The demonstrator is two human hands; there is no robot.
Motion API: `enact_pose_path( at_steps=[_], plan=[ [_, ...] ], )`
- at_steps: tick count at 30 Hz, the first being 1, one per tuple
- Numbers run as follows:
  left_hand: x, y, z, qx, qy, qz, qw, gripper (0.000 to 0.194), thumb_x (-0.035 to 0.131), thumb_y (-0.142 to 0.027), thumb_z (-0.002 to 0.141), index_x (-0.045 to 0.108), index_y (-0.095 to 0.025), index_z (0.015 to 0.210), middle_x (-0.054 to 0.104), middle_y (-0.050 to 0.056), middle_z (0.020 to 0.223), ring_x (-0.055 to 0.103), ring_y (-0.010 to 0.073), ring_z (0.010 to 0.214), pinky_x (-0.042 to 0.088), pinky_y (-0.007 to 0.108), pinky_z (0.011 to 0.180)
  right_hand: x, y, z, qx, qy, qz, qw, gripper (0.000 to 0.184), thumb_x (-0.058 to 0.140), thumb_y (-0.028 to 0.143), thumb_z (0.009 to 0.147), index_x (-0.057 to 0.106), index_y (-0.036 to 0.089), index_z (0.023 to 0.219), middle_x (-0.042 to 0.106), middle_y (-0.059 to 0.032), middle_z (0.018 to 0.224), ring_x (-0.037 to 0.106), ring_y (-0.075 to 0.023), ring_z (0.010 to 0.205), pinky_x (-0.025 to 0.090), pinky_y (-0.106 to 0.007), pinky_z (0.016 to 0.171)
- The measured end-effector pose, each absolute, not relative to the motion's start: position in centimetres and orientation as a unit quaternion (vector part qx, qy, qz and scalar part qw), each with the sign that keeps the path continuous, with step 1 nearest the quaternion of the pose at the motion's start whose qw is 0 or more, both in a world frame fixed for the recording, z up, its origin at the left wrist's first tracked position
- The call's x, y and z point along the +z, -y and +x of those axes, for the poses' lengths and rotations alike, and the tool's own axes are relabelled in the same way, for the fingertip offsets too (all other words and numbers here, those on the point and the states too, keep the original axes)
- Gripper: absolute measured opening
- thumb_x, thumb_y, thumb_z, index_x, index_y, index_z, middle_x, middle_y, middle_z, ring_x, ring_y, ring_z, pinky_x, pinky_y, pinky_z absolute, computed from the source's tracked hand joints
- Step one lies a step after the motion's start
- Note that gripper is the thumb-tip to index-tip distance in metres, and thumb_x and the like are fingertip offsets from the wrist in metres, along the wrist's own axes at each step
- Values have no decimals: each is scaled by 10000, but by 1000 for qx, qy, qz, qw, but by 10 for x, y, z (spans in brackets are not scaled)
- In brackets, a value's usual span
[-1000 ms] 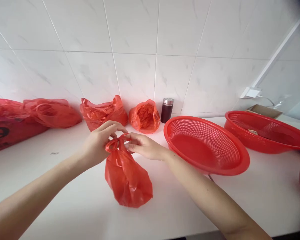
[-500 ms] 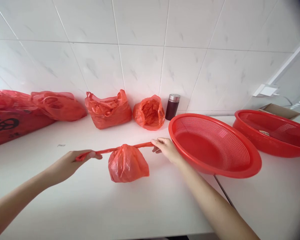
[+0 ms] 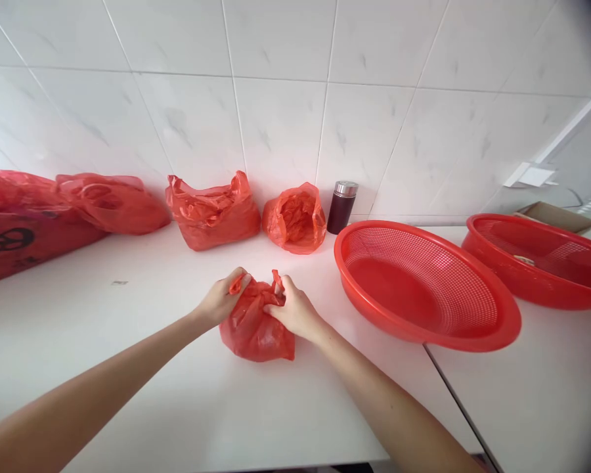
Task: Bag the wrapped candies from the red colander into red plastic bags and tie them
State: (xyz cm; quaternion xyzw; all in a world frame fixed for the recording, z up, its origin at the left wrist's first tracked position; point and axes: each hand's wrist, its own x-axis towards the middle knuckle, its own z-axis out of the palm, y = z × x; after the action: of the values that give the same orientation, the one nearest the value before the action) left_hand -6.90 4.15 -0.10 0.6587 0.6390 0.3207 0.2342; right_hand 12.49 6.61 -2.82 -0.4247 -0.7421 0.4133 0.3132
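- well, the left hand [image 3: 224, 297] gripped one gathered end of the red bag [image 3: 259, 336]
- the right hand [image 3: 298, 313] pinched its other end
- the bag sat on the white surface [image 3: 201, 410], left of the nearer basket [image 3: 389, 289]

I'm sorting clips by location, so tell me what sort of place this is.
Probably an indoor workroom, perhaps a kitchen, though the pictures can't settle which: a tiled wall, a white table and red plastic baskets suggest it.

Crinkly, shiny plastic bag [image 3: 257, 336] at centre, smooth glossy plastic basket [image 3: 391, 292] at right, gleaming metal lid [image 3: 346, 189] upper middle!
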Motion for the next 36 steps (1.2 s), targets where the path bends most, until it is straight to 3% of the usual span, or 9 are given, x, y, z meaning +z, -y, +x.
enact_pose_path(
  at_steps=[3, 6, 12, 18, 21, 24, 29, 32, 36],
  plan=[
    [-14, -50, -62, 280, -644, 681, 207, 211, 350, -378, 908, 445, -244, 776, 629, -26, 733, 575, 162, 661, 462, 266, 652, -37, -75, 133, 408, 743, -424, 319, 263, 589, 208, 746, 336, 251, 802, 497, 76, 704, 517, -142, 620, 380, -241, 572],
    [-24, -58, -65, 223, -664, 693, 170, 86, 400, -308, 855, 467, -263, 824, 633, -29, 722, 563, 179, 621, 406, 274, 616, -45, -85, 146, 400, 746, -426, 320, 241, 577, 168, 732, 359, 247, 799, 506, 71, 713, 520, -141, 639, 385, -240, 586],
    [-33, -73, -81, 113, -721, 674, 114, 163, 401, -344, 853, 554, -287, 860, 681, 14, 765, 600, 223, 644, 343, 282, 569, -64, -104, 166, 376, 753, -429, 327, 213, 525, 152, 793, 512, 268, 971, 568, 47, 801, 562, -141, 682, 441, -260, 647],
    [-31, -78, -77, 61, -742, 662, 79, 289, 327, -391, 905, 595, -283, 894, 708, 49, 812, 639, 254, 712, 340, 294, 563, -59, -104, 165, 333, 744, -462, 350, 173, 543, 247, 842, 511, 246, 1012, 642, -25, 1011, 609, -189, 848, 488, -342, 773],
    [-33, -78, -69, 47, -754, 651, 64, 327, 314, -397, 908, 613, -275, 953, 715, 79, 819, 655, 277, 727, 363, 308, 580, -49, -88, 151, 264, 754, -464, 383, 393, 587, 386, 860, 497, 222, 1205, 557, -113, 1239, 512, -253, 1155, 414, -424, 975],
    [-34, -76, -64, 37, -755, 651, 66, 342, 328, -406, 897, 635, -269, 961, 716, 91, 796, 661, 292, 724, 389, 326, 606, -46, -72, 135, 185, 812, -430, 350, 600, 660, 514, 814, 494, 278, 1339, 380, -133, 1447, 366, -318, 1317, 351, -488, 1042],
    [-29, -75, -72, 37, -767, 635, 82, 330, 352, -377, 871, 653, -269, 953, 721, 108, 849, 661, 327, 779, 404, 356, 632, -55, -70, 135, 158, 853, -432, 248, 383, 662, 463, 835, 661, 295, 1178, 451, -92, 1420, 432, -316, 1262, 368, -488, 1025],
    [-25, -75, -81, 57, -779, 617, 95, 310, 362, -372, 864, 643, -266, 937, 720, 111, 884, 655, 339, 809, 409, 371, 653, -57, -76, 142, 146, 860, -429, 235, 320, 662, 433, 840, 697, 275, 1116, 472, -65, 1421, 450, -301, 1243, 366, -470, 1034],
    [-24, -75, -78, 118, -776, 603, 139, 385, 269, -446, 918, 610, -269, 911, 726, 69, 940, 661, 291, 832, 434, 359, 688, -58, -75, 141, 139, 859, -431, 239, 327, 662, 419, 839, 693, 263, 1125, 477, -79, 1414, 451, -303, 1239, 367, -471, 1032]
  ],
)
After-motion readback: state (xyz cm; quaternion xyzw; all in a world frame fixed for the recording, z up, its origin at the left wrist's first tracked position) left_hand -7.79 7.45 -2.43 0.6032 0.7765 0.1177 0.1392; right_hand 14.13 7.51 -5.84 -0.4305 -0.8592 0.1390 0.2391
